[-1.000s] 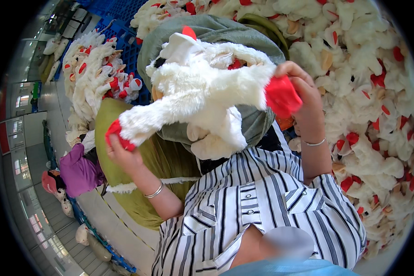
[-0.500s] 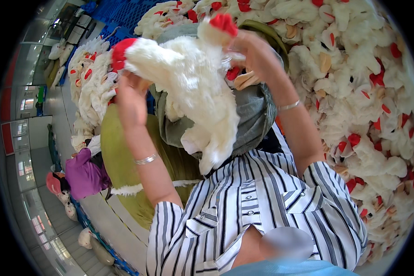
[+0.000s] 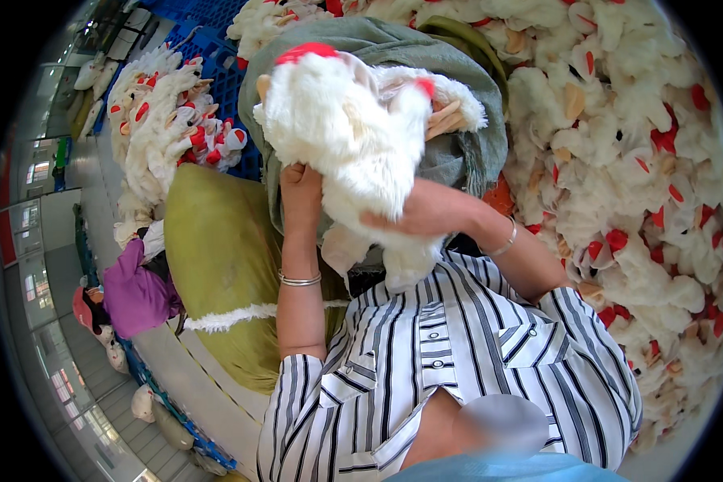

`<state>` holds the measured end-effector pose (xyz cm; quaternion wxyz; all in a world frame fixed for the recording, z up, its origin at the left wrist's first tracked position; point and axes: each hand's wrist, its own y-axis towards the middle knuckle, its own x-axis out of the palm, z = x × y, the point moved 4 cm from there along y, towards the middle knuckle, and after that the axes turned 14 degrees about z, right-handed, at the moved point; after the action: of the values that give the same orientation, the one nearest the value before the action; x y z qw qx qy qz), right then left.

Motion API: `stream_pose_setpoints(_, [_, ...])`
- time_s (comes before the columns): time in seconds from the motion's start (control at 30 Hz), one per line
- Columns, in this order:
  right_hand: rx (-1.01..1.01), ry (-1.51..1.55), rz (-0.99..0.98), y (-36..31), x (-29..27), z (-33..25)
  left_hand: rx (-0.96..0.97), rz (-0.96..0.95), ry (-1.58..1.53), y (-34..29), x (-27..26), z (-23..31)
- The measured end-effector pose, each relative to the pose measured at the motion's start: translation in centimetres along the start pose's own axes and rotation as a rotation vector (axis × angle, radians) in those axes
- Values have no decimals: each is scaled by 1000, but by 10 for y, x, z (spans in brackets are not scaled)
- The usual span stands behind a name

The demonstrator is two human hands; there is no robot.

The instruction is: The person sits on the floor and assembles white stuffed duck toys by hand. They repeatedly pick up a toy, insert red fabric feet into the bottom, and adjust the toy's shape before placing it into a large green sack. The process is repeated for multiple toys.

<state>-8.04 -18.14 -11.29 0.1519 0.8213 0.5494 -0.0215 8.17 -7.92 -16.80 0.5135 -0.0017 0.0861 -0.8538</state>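
A white fluffy plush toy skin (image 3: 357, 153) with red patches hangs in front of me, its lower end against my striped shirt. My left hand (image 3: 301, 189) is closed in a fist at its left edge, pinching the fur. Lower on the right side, my right hand (image 3: 426, 210) wraps round the body, its fingertips partly lost in the pile. Behind the toy lies an open grey-green cloth sack (image 3: 474, 149). Tan flat pieces (image 3: 444, 120) show beside the toy's right side.
A great heap of similar white plush skins (image 3: 618, 209) fills the right. A smaller pile (image 3: 157, 120) lies at the far left, near blue plastic pallets (image 3: 217, 48). Beside my left arm stands a full olive sack (image 3: 217, 249). A person in purple (image 3: 139, 293) is farther left.
Both hands have come down and nearer my body from the toy's red-tipped ends. The toy has turned, with its red-topped part now upward; I hold it lower down.
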Motion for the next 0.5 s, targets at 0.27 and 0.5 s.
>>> stream_pose_setpoints(0.27, [489, 143, 153, -6, -77, 10, 112, 10, 9, 25, 4, 6])
stream_pose_setpoints(0.5, [79, -219, 1274, -100, -341, -41, 106, -237, -162, 28, 6, 28])
